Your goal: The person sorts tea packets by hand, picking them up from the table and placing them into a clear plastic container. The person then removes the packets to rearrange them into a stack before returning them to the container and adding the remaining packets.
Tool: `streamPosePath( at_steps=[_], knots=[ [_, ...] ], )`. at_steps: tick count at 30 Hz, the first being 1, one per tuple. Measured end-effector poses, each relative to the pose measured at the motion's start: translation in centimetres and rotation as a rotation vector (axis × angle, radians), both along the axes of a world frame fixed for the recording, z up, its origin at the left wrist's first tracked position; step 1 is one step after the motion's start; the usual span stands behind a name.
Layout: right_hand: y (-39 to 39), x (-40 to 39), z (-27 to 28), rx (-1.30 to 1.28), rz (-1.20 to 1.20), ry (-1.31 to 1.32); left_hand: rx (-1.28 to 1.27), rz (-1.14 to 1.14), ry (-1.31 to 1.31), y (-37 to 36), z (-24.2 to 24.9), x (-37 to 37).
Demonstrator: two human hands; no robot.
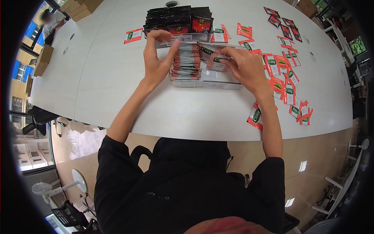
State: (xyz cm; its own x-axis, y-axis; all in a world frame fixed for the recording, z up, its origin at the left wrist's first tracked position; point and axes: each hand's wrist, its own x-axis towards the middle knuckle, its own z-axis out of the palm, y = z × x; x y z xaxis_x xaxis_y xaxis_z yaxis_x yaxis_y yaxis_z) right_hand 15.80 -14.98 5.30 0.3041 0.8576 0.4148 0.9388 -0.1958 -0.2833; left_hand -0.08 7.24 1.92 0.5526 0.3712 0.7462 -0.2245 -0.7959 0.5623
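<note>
A clear plastic bin (218, 85) stands on the table in front of me. Its left side holds a tight row of pink-edged sachets (187, 62) standing on edge. My right hand (246, 68) pinches a red and white Cozy sachet (216, 62) over the bin's right half. Behind that one, another Cozy sachet leans inside. My left hand (159, 62) is at the bin's left edge beside the row, thumb and fingers apart, with nothing in it. A second clear bin (183, 38) directly behind is filled with black and red sachets (177, 19).
Many loose Cozy sachets (289, 93) lie scattered over the right of the white table (105, 74). Several black and red sachets (286, 32) lie at the far right. One Cozy sachet (133, 36) lies left of the bins. Cardboard boxes (83, 9) stand at the back left, near another person (52, 25).
</note>
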Motion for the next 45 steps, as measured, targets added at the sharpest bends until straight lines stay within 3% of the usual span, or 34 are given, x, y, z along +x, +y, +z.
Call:
streamPosePath(
  at_steps=[4, 6, 7, 9, 13, 18, 22, 25, 27, 28, 30, 34, 37, 40, 44, 45],
  knots=[
    [0.1, -0.1, 0.0, 0.000, 0.007, -0.007, -0.176, 0.058, -0.161, 0.3, -2.3, 0.8],
    [0.3, -0.5, 0.1, 0.127, 0.023, 0.099, -0.483, -0.016, -0.125, -0.2, -2.7, 0.9],
    [0.4, -0.4, 0.1, 0.127, 0.024, 0.099, -0.483, -0.015, -0.125, -0.5, -2.8, 1.0],
    [0.5, -0.2, -0.2, 0.195, 0.013, 0.115, -0.723, -0.109, -0.124, -0.9, -2.8, 1.1],
    [0.7, -0.5, -0.3, 0.156, 0.047, 0.197, -0.748, -0.123, -0.084, -0.8, -2.9, 1.1],
    [1.6, -1.4, -0.8, 0.400, 0.081, 0.234, -0.709, -0.123, -0.100, -0.6, -3.3, 1.3],
    [1.8, -0.8, -1.1, 0.421, 0.143, 0.158, -0.757, -0.124, -0.060, -0.9, -3.0, 1.0],
    [1.1, -0.7, -0.1, 0.375, 0.040, 0.070, -0.758, -0.136, -0.083, -1.0, -3.1, 1.1],
    [0.8, -0.8, 0.3, 0.088, -0.208, 0.127, -0.741, -0.137, -0.093, -0.9, -3.2, 1.1],
    [0.8, -0.5, -0.1, 0.089, -0.206, 0.124, -0.741, -0.138, -0.096, -0.9, -3.2, 1.1],
    [1.2, 0.1, -1.2, 0.187, 0.040, 0.094, -0.767, -0.147, -0.067, -0.8, -3.2, 1.0],
    [1.2, -0.1, -1.1, 0.276, 0.093, 0.155, -0.765, -0.157, -0.075, -0.8, -3.2, 1.0],
    [0.0, 1.0, 1.5, 0.406, -0.177, 0.423, -0.865, -0.165, -0.035, -0.9, -2.5, 0.9],
    [-2.2, 6.6, 0.9, 0.572, -0.266, 0.464, -1.039, -0.185, -0.011, -0.4, -3.0, 1.0],
    [-7.3, 12.3, -1.9, 0.462, -0.409, 0.335, -1.055, -0.127, 0.005, -0.4, -3.1, 1.1],
    [-8.9, 12.9, -2.5, 0.408, -0.446, 0.150, -1.061, -0.144, 0.008, -0.2, -3.2, 1.1]
  ],
)
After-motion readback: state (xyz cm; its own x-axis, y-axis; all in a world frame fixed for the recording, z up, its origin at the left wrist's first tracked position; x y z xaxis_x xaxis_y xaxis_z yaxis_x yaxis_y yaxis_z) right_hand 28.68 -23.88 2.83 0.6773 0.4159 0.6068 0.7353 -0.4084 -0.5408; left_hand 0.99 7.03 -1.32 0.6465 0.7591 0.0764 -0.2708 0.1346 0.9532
